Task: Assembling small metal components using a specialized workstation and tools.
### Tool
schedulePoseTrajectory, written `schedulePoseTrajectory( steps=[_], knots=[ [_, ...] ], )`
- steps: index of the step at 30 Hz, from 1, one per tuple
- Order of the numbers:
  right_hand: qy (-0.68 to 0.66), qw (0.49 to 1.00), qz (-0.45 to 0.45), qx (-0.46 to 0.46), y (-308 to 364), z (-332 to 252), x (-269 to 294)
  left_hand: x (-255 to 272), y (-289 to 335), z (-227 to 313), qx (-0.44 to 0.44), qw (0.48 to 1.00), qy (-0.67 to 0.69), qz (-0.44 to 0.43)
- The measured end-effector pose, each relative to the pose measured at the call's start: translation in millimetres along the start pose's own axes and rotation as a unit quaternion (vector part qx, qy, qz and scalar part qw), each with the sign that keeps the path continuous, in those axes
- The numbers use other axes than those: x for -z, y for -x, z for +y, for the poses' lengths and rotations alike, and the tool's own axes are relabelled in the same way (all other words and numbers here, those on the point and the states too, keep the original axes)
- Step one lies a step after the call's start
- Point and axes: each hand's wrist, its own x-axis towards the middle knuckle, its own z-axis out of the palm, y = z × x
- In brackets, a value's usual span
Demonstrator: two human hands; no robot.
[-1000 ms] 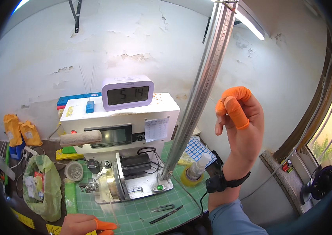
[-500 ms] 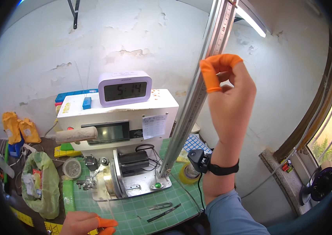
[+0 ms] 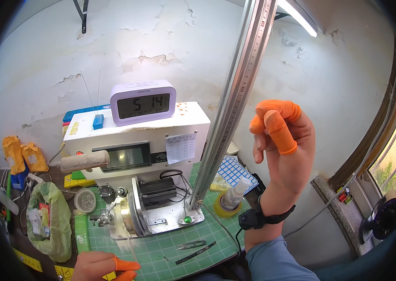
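My right hand (image 3: pixel 284 145) is raised beside the upright metal rail, orange covers on two of its fingers. These fingers are curled together; anything between them is too small to make out. Low at the left, my left hand (image 3: pixel 98 267) hovers by the green cutting mat (image 3: pixel 160 257), also with orange finger covers. Its fingertips pinch at the lower end of a thin pale strand (image 3: pixel 132 248). That strand runs down from the brass-coloured wheel (image 3: pixel 124 215) of a white machine (image 3: pixel 141 136). The wheel's front edge looks blurred.
A ruled metal rail (image 3: pixel 235 103) rises from the machine's base. Small snips (image 3: pixel 192 244) and black tweezers (image 3: pixel 195 253) lie on the mat. A spray bottle (image 3: pixel 235 194) stands in a yellow roll. A lilac clock (image 3: pixel 143 103) tops the machine; a bag-lined bin (image 3: pixel 50 220) sits left.
My right hand has come down and slightly right, its wrist turned and fingers curled closer together. My left hand stays nearly where it was. The view has shifted a little.
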Motion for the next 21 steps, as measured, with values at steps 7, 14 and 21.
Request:
schedulePoseTrajectory(
  steps=[7,14,21],
  knots=[
    [-0.026,1.0,-0.015,-0.003,1,-1,0,12,-3,17,-0.038,0.998,0.038,-0.018],
    [-0.114,0.993,-0.02,-0.034,16,11,-12,15,1,14,-0.029,0.999,0.013,-0.013],
    [-0.216,0.966,-0.098,-0.097,94,30,-82,21,-3,17,-0.071,0.976,0.016,0.205]
  ],
)
